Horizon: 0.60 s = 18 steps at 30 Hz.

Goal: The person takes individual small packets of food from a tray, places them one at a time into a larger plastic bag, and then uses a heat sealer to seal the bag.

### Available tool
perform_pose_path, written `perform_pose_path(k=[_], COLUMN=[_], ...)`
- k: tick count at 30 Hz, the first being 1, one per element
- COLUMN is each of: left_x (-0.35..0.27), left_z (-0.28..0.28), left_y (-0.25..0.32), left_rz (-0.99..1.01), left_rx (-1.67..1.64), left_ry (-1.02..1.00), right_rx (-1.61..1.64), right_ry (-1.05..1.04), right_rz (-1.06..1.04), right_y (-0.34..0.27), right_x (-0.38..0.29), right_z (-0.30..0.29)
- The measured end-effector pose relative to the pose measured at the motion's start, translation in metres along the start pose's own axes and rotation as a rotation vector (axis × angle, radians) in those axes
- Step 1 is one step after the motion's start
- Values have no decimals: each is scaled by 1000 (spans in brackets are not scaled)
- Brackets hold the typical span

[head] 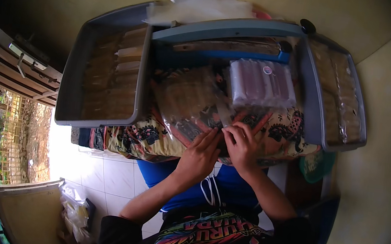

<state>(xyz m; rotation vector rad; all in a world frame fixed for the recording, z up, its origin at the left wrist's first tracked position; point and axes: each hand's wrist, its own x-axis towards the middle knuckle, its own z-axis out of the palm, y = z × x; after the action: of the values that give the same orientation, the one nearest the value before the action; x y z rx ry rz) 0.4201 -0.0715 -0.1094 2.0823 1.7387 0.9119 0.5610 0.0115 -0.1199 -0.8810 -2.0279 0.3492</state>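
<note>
My left hand [199, 151] lies flat at the near edge of the patterned cloth [146, 134], its fingertips by the open end of a clear plastic bag [187, 95]. The bag holds a row of brownish, tube-shaped items. My right hand [242, 142] is beside it with bent fingers, thumb and fingertips close together at the bag's near corner; whether they pinch the film is unclear. Beyond my right hand lies a filled clear pack [262, 84] of purplish-brown tubes with a round sticker. Behind both packs stands a blue sealer-like device [221, 57] with a long grey-blue arm [229, 29].
A grey plastic bin [142, 79] with wrapped tubes stands at left, another grey bin [317, 96] with packed tubes at right. Empty-looking clear bags [205, 10] lie behind the arm. Filled plastic bags [76, 213] rest on the floor at lower left, near a doorway.
</note>
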Motion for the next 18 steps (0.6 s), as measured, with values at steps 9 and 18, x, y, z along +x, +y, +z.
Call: perform_pose_path(k=[9, 18], left_x=[-3, -4], left_z=[1, -2], left_y=[0, -1], left_rz=[-29, -24], left_rx=[-57, -57], left_ry=[-16, -33], right_rx=[-51, -115], right_ry=[-76, -84], right_rz=[22, 49], right_y=[3, 5], right_x=[7, 13], right_z=[11, 14])
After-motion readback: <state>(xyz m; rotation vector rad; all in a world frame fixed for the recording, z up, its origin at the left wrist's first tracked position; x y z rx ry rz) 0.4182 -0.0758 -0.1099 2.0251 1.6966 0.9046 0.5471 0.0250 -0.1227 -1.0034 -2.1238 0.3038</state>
